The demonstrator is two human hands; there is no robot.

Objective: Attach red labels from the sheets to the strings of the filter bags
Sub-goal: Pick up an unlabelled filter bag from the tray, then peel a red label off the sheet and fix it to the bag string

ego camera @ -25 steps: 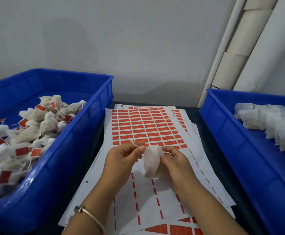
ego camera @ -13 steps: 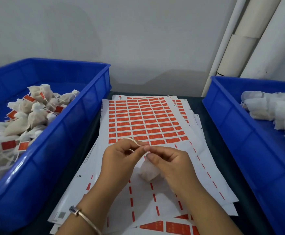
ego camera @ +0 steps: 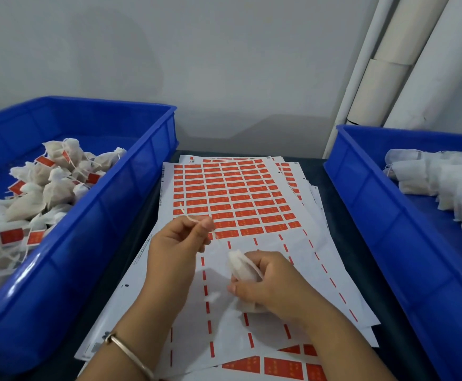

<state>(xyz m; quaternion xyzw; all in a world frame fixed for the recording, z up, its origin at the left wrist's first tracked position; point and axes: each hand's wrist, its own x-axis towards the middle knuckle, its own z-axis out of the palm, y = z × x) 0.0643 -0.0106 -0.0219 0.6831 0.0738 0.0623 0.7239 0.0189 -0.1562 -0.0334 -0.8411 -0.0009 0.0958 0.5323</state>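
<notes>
Head view: fingers [ego camera: 201, 225] of the left hand [ego camera: 179, 244] pinch the string [ego camera: 187, 215], its free end slanting up and left over the sheet [ego camera: 252, 325]. Just below and right, the right hand [ego camera: 273, 284] grips the filter bag [ego camera: 242, 268]. Red labels [ego camera: 232, 199] lie directly beyond the string, nearer the left hand.

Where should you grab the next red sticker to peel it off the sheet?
Probably at a corner of a label in the nearest full row, coming from the near side. The rows below are already peeled bare, so that edge is open and the right hand is near. A label lies flat, so lift a corner with a fingernail.
</notes>
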